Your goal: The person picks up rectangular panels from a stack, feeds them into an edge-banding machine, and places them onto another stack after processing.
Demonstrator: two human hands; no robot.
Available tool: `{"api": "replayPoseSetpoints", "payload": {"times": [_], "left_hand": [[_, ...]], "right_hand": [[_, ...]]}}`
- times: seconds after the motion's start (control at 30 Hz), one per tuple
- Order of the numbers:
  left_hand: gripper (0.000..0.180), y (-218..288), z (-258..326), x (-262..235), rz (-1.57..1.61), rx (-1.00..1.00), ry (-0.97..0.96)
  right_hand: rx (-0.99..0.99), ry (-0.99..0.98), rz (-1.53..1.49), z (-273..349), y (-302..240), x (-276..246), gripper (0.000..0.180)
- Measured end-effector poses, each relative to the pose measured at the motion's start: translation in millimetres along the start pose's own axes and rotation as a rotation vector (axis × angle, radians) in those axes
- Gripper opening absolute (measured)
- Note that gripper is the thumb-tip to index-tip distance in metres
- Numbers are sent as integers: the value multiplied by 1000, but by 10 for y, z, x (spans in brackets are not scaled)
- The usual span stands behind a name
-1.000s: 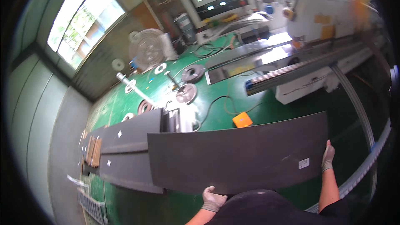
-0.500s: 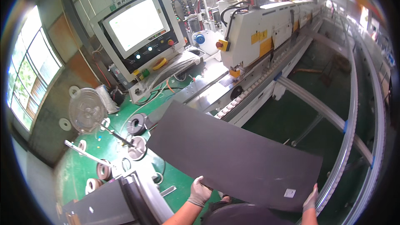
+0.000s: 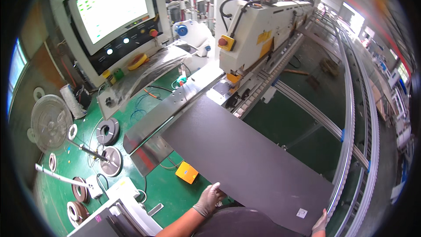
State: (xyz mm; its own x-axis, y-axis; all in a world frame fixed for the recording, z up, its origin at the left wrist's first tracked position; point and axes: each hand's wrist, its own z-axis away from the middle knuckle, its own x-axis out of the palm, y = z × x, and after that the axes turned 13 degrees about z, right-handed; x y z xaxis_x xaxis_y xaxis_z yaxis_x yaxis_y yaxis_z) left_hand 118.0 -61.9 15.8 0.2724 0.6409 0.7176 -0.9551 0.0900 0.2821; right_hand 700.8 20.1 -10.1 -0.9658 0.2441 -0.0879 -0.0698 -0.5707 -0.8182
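A long dark grey flat panel lies flat across the middle of the view, its far end at the metal infeed plate of a white machine. My left hand, in a thin glove, grips the panel's near left edge. My right hand, also gloved, holds the panel's near right corner by a small white sticker.
A control console with a lit screen stands at the back left. The green floor holds rolls of edge tape, a fan, an orange box and cables. A curved roller rail runs along the right.
The view swung right from a stack of panels toward the machine. The panel has been carried over and its far end now reaches the infeed plate. Both hands keep their hold.
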Motion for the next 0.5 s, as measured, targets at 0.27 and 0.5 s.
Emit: {"api": "replayPoseSetpoints", "payload": {"times": [0.27, 0.5], "left_hand": [[40, 1368, -584, -574, -744, 856, 279], [56, 1655, -988, -256, -645, 690, 254]], "right_hand": [[26, 383, 227, -111, 10, 28, 58], [36, 378, 276, -290, -51, -94, 82]]}}
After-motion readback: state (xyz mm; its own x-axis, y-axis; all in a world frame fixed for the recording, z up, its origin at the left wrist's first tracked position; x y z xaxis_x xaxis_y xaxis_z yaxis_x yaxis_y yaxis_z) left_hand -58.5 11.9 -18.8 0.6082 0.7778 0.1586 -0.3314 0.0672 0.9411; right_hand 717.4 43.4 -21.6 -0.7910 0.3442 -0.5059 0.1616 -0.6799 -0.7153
